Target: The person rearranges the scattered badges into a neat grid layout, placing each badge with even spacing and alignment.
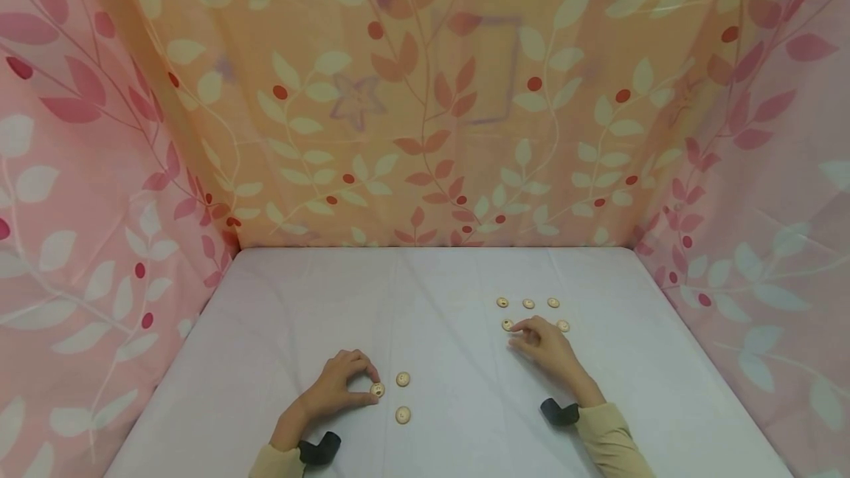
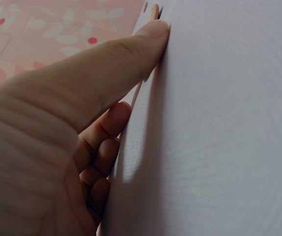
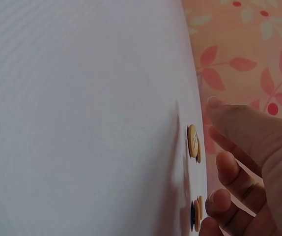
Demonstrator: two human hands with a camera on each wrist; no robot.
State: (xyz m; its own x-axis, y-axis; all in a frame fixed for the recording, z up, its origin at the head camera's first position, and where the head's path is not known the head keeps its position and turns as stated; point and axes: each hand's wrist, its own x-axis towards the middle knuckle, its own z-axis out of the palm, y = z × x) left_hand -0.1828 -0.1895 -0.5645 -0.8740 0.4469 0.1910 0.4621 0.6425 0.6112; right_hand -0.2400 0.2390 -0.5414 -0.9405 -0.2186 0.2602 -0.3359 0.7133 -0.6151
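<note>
On the white tabletop my left hand [image 1: 340, 386] pinches a small round wooden disc [image 1: 377, 389] between thumb and index finger. The disc has a ringed edge and dark marks on its face. In the left wrist view, the thumb [image 2: 126, 54] presses by the disc's edge, and the other fingers lie curled below. Two similar discs, one [image 1: 403, 379] farther and one [image 1: 403, 415] nearer, lie just right of this hand. My right hand [image 1: 547, 349] hovers with thumb and index apart, the index tip at a marked disc [image 1: 508, 325]; whether it touches is unclear.
Beyond the right hand three discs form a row, left [image 1: 502, 302], middle [image 1: 528, 304] and right [image 1: 553, 302]. Another disc [image 1: 563, 326] sits partly behind that hand. Leaf-patterned cloth [image 1: 425, 94] walls the table [image 1: 319, 293] at the back and sides.
</note>
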